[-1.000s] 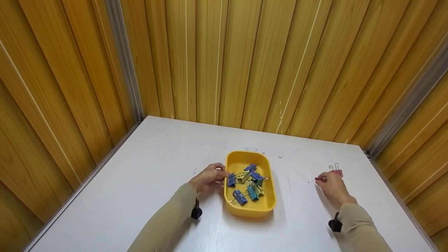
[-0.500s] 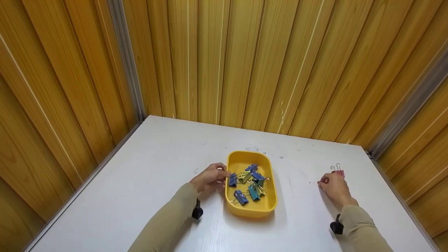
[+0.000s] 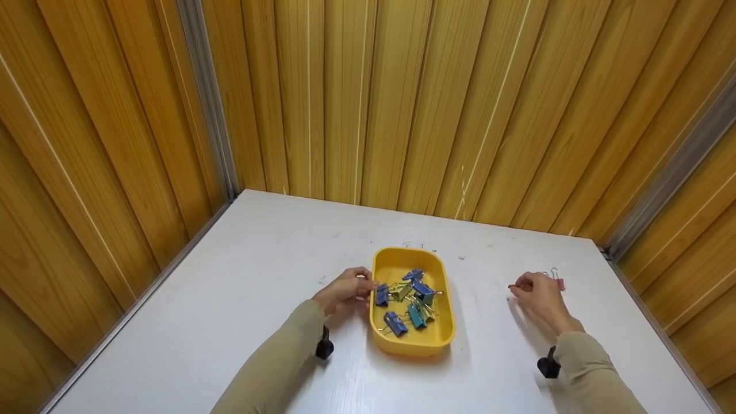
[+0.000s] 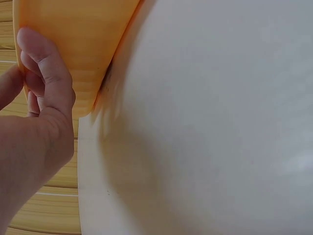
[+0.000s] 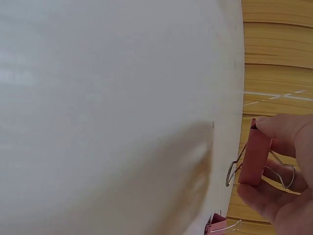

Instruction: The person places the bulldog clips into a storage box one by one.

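Note:
My left hand (image 3: 345, 290) grips the left rim of a yellow plastic tub (image 3: 451, 328), thumb on one side of the wall and fingers on the other in the left wrist view. Inside the tub lie several binder clips, among them a blue binder clip (image 3: 395, 324), a teal binder clip (image 3: 416, 316) and a yellow one. Over at the right, my right hand (image 3: 540, 299) pinches a red binder clip (image 5: 254, 156) between thumb and fingers, its wire handles spread to both sides. Behind that hand, a pink binder clip (image 3: 561, 283) rests on the table, partly hidden.
The white table (image 3: 276, 241) has small dark marks on its top. Yellow wood-look panels (image 3: 402, 115) stand behind it and at both sides, with a grey metal post (image 3: 210, 103) at the back left corner.
My right hand has risen off the table and shifted a little left with the red binder clip. The left hand and the tub keep their place.

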A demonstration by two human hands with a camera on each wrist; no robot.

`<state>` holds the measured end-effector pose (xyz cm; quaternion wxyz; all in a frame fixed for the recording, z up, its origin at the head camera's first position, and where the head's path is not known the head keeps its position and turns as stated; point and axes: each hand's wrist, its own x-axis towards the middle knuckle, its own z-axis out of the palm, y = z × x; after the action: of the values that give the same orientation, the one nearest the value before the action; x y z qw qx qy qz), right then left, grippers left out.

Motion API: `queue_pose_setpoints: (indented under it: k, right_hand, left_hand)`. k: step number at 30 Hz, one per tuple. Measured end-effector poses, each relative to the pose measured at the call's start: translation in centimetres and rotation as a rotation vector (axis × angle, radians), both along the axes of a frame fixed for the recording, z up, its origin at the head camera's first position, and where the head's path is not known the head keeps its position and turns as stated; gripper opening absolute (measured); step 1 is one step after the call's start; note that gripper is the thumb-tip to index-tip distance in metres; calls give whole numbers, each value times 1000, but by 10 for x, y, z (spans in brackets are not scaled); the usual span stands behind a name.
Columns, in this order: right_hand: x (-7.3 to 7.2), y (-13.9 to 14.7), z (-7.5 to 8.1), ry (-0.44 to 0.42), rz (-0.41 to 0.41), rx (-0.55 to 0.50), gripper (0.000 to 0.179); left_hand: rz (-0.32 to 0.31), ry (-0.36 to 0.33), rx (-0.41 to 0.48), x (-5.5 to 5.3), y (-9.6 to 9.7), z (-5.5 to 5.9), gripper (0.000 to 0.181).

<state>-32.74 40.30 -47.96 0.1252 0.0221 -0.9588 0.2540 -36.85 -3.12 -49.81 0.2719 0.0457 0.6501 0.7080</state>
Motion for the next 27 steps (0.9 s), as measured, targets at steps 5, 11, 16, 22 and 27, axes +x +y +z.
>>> queue_pose_setpoints:
  k: [5,11,16,22,27]
  right_hand:
    - [-4,-14,9,94,52,-7,10]
    - [-9,-30,20,133,83,-29,9]
    - [-11,-43,27,149,113,-40,11]
    - [-13,-59,36,142,152,-56,14]
    - [-16,-72,41,154,172,-63,14]
  left_hand:
    - [3,2,-1,0,0,-1,15]
    - [8,18,-12,0,1,-1,16]
    - [8,11,-25,0,0,-1,15]
    - [4,14,-28,1,0,1,13]
    - [9,11,-45,1,1,1,13]
